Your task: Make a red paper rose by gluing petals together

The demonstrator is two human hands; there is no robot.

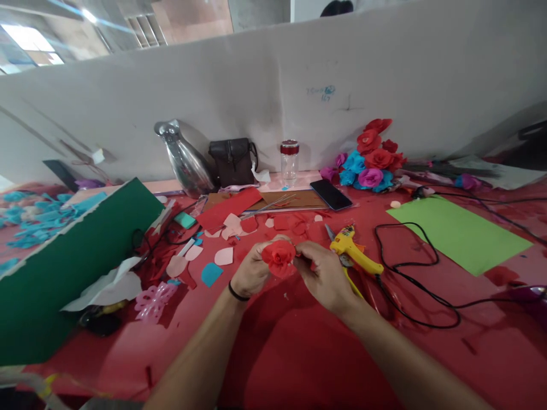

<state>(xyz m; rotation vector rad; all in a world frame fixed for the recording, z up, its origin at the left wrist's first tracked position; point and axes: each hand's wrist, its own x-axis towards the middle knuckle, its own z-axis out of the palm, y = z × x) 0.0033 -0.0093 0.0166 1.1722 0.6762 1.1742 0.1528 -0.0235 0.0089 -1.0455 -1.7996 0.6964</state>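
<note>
A red paper rose (278,256) is held over the red table, between both hands. My left hand (252,272), with a black band on its wrist, is closed around the rose's left side. My right hand (325,276) pinches the rose's right edge with closed fingers. Just right of that hand lies a yellow glue gun (352,250) with a black cord. Cut red and pink paper petals (233,225) are scattered beyond the hands.
A green sheet (459,230) lies at the right, a large dark green board (72,256) at the left. A phone (331,195), a jar (289,161), a brown bag (233,161), a silver vase (186,159) and a bunch of paper flowers (370,159) line the white partition. Scissors (330,232) lie by the glue gun.
</note>
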